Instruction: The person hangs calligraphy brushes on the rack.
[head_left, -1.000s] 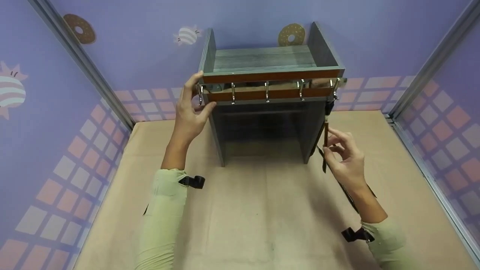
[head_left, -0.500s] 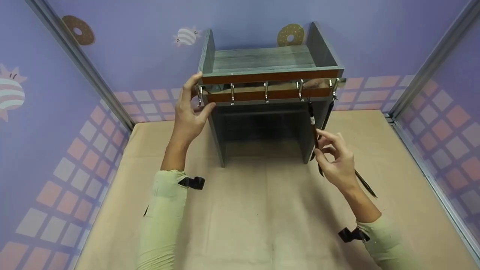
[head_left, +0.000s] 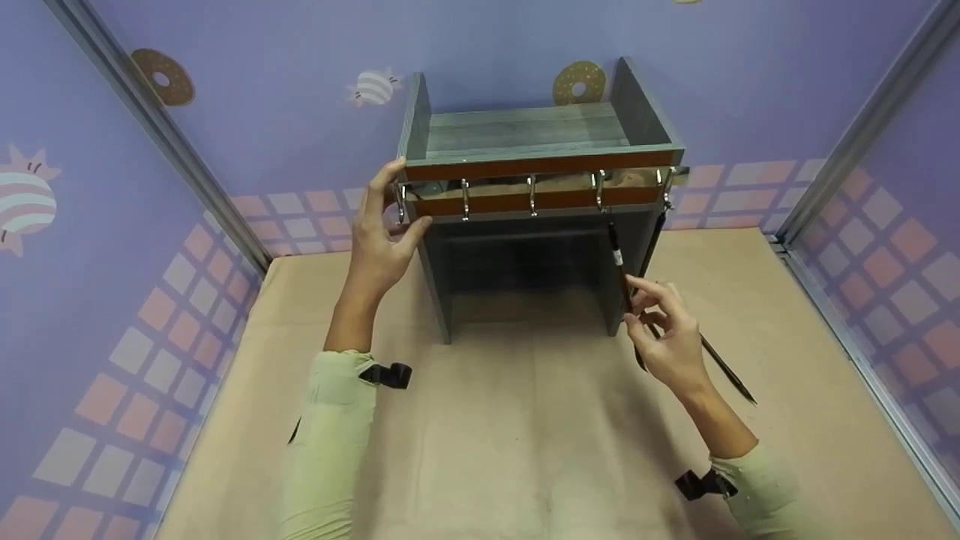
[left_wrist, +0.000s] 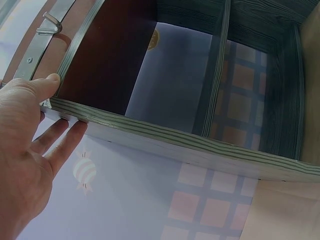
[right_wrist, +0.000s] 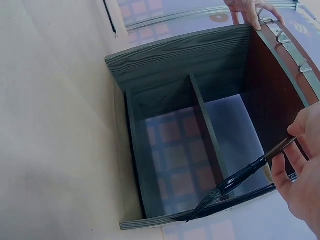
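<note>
We see a grey wooden cabinet [head_left: 525, 225] standing on the desk [head_left: 525, 450], w/ walls close on three sides, so free room is mostly out front; it looks stiff and fairly heavy, best steadied at the top corner where our left hand [head_left: 382, 240] rests, fingers straight. The hook rail [head_left: 532, 191] spans its front edge. Our right hand [head_left: 667, 337] pinches a brush [head_left: 621, 266] mid-shaft just below the rail; it's prob. light, thin, w/ soft bristles.

The shelf unit [head_left: 525, 225] stands on the table [head_left: 525, 450] against the back wall [head_left: 487, 45], its hook rail [head_left: 532, 191] across the front.
</note>
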